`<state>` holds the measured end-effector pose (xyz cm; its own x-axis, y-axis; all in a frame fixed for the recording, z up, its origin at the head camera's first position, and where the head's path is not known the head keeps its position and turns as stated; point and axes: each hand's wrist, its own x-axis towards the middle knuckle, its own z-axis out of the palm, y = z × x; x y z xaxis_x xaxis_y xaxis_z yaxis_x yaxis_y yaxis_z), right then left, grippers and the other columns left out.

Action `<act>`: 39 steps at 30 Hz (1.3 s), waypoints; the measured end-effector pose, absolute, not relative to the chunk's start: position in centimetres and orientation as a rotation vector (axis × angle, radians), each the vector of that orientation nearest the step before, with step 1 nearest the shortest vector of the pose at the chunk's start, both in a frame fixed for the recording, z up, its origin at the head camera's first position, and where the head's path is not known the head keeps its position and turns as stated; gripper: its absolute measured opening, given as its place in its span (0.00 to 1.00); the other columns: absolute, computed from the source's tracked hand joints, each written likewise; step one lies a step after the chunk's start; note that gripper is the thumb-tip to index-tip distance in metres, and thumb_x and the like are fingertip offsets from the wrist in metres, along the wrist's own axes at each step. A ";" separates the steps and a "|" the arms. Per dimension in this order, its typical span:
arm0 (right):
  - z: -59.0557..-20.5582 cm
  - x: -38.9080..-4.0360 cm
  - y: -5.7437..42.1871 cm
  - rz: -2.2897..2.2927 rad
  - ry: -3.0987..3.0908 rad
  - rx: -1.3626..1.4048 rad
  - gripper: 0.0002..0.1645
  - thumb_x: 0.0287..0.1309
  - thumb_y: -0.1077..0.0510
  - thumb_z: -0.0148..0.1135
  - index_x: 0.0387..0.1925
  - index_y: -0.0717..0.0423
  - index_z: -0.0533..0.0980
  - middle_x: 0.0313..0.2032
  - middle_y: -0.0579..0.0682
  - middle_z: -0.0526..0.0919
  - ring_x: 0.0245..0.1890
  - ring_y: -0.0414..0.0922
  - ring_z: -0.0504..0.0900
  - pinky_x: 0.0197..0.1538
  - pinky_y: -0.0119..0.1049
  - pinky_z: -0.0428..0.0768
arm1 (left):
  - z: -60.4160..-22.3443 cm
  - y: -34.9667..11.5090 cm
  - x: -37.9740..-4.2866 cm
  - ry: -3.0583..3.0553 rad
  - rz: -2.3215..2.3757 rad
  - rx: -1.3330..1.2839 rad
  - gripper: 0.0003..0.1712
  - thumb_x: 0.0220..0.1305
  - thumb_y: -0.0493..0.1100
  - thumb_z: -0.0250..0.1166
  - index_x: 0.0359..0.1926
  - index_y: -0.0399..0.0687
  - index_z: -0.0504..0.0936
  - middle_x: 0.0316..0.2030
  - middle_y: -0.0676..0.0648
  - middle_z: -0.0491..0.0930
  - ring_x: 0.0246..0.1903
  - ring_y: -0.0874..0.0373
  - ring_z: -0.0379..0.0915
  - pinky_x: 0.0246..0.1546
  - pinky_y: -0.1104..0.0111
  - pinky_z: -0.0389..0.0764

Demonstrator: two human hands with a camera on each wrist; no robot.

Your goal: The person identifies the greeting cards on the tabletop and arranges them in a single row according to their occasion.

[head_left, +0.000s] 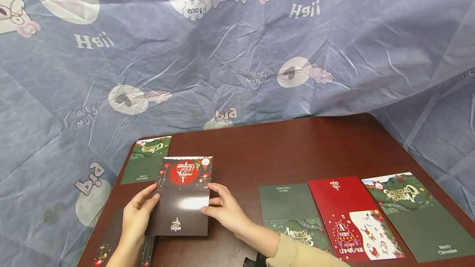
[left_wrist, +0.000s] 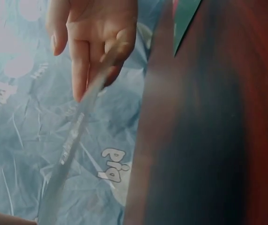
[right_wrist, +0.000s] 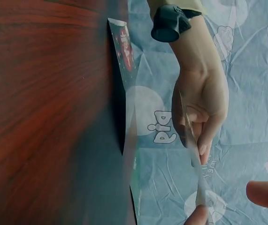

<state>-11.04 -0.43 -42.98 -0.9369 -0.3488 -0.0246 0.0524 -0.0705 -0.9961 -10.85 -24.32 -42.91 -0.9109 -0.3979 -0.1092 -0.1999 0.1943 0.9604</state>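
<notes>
Both hands hold an unfolded dark Christmas card, its red-circle picture panel at the far end and a glossy plain panel nearer. My left hand grips the card's left edge, thumb on the upper face. On the opposite edge, my right hand pinches it between thumb and fingers. The wrist views show the card nearly edge-on, raised off the table, with a hand along it in the left wrist view. Another dark card lies below the left forearm, partly hidden.
A green Christmas card lies at the table's back left corner. On the right lie a green card, a red card and another green card in a row. Blue printed cloth hangs behind the brown table.
</notes>
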 end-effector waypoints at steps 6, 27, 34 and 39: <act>-42.2 -11.6 -1.0 -2.028 1.991 -0.364 0.42 0.51 0.61 0.65 0.67 0.61 0.60 0.69 0.52 0.55 0.57 0.55 0.69 0.49 0.45 0.76 | -42.1 -24.6 -11.7 -2.291 -1.785 0.547 0.22 0.63 0.46 0.63 0.58 0.49 0.76 0.34 0.60 0.78 0.32 0.66 0.72 0.31 0.73 0.75; -41.5 -16.2 -2.2 -2.026 2.106 -0.376 0.40 0.53 0.61 0.64 0.67 0.58 0.60 0.65 0.57 0.64 0.58 0.57 0.69 0.53 0.53 0.73 | -42.2 -25.1 -16.5 -2.178 -1.921 0.572 0.26 0.64 0.42 0.61 0.63 0.50 0.71 0.62 0.47 0.67 0.59 0.59 0.61 0.40 0.76 0.71; -41.8 -17.9 -2.2 -2.007 2.115 -0.338 0.37 0.55 0.61 0.62 0.66 0.54 0.64 0.65 0.54 0.65 0.58 0.54 0.71 0.54 0.49 0.74 | -42.8 -25.1 -18.0 -2.167 -1.871 0.590 0.25 0.63 0.40 0.62 0.61 0.48 0.73 0.62 0.45 0.69 0.58 0.55 0.62 0.39 0.74 0.71; -42.2 -19.1 -2.3 -1.992 2.126 -0.300 0.35 0.55 0.62 0.62 0.65 0.55 0.65 0.64 0.55 0.66 0.59 0.55 0.69 0.54 0.47 0.75 | -43.2 -25.0 -19.2 -2.216 -1.834 0.566 0.24 0.64 0.38 0.60 0.61 0.47 0.73 0.62 0.46 0.69 0.58 0.53 0.63 0.45 0.70 0.71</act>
<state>-19.08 -2.31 -42.18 -0.9566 -0.2911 -0.0156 -0.0033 0.0643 -0.9979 -19.21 -25.04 -43.17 -0.9045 -0.4187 -0.0817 -0.1585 0.1521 0.9756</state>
